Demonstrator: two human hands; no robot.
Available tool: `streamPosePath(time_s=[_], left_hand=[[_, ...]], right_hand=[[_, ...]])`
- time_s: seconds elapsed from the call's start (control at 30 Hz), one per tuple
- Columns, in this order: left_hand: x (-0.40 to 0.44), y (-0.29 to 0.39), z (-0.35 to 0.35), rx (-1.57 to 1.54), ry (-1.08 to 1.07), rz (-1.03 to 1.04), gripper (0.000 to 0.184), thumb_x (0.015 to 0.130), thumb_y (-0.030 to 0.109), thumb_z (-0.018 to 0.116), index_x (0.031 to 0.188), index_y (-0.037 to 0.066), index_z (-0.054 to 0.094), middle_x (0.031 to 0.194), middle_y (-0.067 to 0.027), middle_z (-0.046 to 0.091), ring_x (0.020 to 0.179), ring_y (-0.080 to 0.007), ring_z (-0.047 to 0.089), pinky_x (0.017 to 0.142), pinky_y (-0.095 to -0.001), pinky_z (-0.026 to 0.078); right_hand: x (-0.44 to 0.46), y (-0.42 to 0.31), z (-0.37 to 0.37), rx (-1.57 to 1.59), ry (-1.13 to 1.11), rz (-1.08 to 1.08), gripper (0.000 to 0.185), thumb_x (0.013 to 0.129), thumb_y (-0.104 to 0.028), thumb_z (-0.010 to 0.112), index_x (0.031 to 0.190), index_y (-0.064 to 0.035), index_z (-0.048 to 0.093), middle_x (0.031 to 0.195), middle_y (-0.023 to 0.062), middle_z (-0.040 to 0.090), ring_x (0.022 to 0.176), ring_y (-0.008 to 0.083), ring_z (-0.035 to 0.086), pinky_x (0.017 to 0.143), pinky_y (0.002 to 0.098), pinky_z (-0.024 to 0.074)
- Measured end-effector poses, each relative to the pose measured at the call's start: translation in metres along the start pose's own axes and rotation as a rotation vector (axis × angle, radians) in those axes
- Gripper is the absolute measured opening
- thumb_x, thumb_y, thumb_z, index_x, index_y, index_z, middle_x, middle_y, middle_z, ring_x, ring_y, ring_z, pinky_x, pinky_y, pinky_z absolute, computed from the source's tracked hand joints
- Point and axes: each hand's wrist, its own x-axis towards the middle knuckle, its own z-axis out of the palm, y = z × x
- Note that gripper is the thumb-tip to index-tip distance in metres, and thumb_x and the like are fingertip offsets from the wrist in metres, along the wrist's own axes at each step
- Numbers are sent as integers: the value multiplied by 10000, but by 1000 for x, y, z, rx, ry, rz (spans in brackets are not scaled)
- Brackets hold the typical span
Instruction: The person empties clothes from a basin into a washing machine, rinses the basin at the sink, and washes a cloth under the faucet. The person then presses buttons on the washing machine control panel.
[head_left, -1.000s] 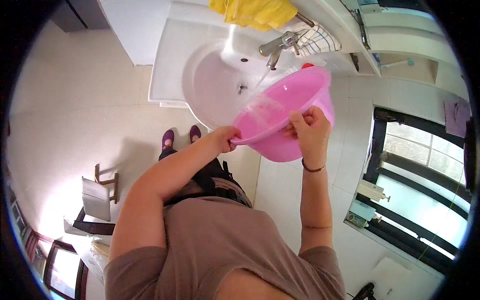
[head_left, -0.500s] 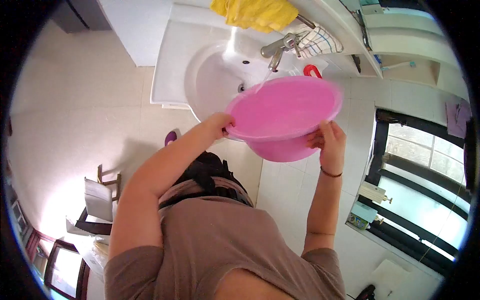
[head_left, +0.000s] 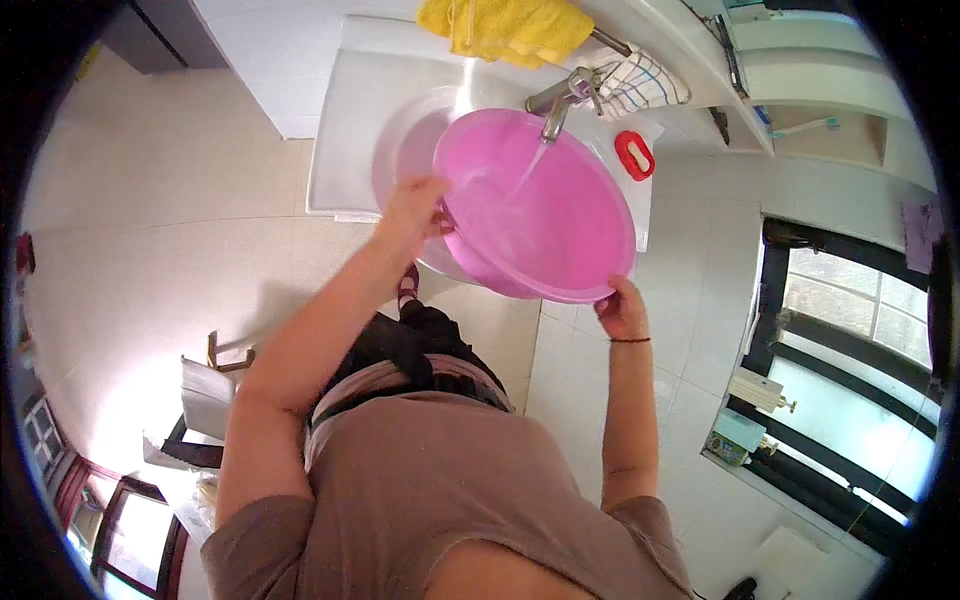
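A pink basin (head_left: 560, 220) lies tilted over the white sink (head_left: 400, 140), its open side facing up. Water runs from the metal faucet (head_left: 553, 115) into it. My left hand (head_left: 415, 212) is at the basin's left rim, with its fingers apart and the thumb side near the edge. My right hand (head_left: 622, 308) pinches the rim at the lower right, and a dark bracelet circles that wrist. The basin hides most of the sink bowl.
A red soap dish (head_left: 635, 156) with a bar of soap sits right of the faucet. A yellow towel (head_left: 510, 30) and a striped cloth (head_left: 640, 82) hang behind. The window (head_left: 840, 350) is at the right, a small chair (head_left: 207, 395) at the lower left.
The basin has swung up and left under the faucet, and water now falls into it. My left hand has moved up along with it and loosened. The red soap dish has come into full view.
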Motion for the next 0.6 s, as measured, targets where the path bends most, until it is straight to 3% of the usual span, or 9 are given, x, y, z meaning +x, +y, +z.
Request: streamPosePath(time_s=[0.1, 0.17, 0.2, 0.27, 0.33, 0.37, 0.43, 0.5, 0.6], left_hand=[[-40, -34, 22, 171, 25, 35, 319, 737, 133, 535, 1002, -32, 468, 853, -103, 536, 711, -177, 553, 602, -306, 474], [-51, -57, 30, 219, 149, 248, 234, 688, 102, 538, 866, -34, 470, 697, -93, 531, 580, -185, 536, 489, -305, 454], [-51, -57, 29, 224, 148, 249, 234, 688, 102, 538, 866, -34, 470, 697, -93, 531, 580, -185, 536, 489, -305, 454], [-51, -52, 27, 561, 174, 448, 192, 656, 82, 539, 774, -48, 462, 624, -95, 514, 569, -184, 531, 463, -311, 424], [-54, -35, 28, 571, 173, 433, 180, 649, 80, 536, 745, -48, 456, 621, -98, 505, 562, -170, 521, 471, -307, 417], [-56, -25, 29, 577, 170, 415, 170, 642, 78, 533, 717, -49, 449, 619, -100, 496, 556, -156, 511, 478, -303, 410], [-61, -6, 26, 609, 144, 449, 153, 645, 73, 527, 717, -44, 459, 618, -84, 491, 561, -145, 497, 489, -293, 408], [-54, 6, 14, 642, 117, 485, 138, 649, 68, 520, 718, -39, 468, 618, -68, 486, 565, -135, 484, 500, -284, 406], [-38, 20, -12, 485, 46, 393, 263, 665, 63, 497, 918, -7, 521, 760, -37, 539, 644, -120, 509, 551, -254, 420]], right_hand=[[-10, 32, 12, 103, -55, -4, 113, 738, -122, 546, 822, -51, 520, 692, 16, 552, 513, 100, 485, 424, 203, 393], [-8, 62, 12, 291, -76, 66, 115, 759, -109, 535, 866, -69, 524, 776, 16, 573, 586, 109, 518, 449, 201, 414], [-9, 71, 11, 355, -92, 146, 124, 769, -117, 531, 885, -72, 526, 791, 17, 578, 592, 113, 525, 464, 209, 425], [-9, 85, 11, 425, -111, 224, 134, 780, -125, 528, 904, -75, 528, 807, 17, 584, 597, 118, 531, 479, 218, 437], [-8, 94, 14, 343, -429, 183, 161, 798, -151, 517, 946, -87, 528, 862, 17, 591, 687, 122, 559, 542, 251, 466], [-6, 95, 18, 349, -431, 181, 161, 798, -151, 517, 946, -87, 528, 862, 17, 591, 687, 122, 559, 542, 251, 466], [1, 90, 30, 375, -231, 232, 227, 812, -173, 502, 1013, -70, 512, 964, 32, 573, 841, 152, 557, 674, 304, 477], [28, 95, 27, 331, -236, 223, 263, 808, -164, 498, 1043, -44, 494, 1015, 51, 551, 906, 172, 536, 731, 315, 462], [41, 91, 35, 258, -207, 138, 320, 798, -136, 487, 1084, 7, 462, 1083, 89, 513, 983, 207, 505, 813, 328, 432]])
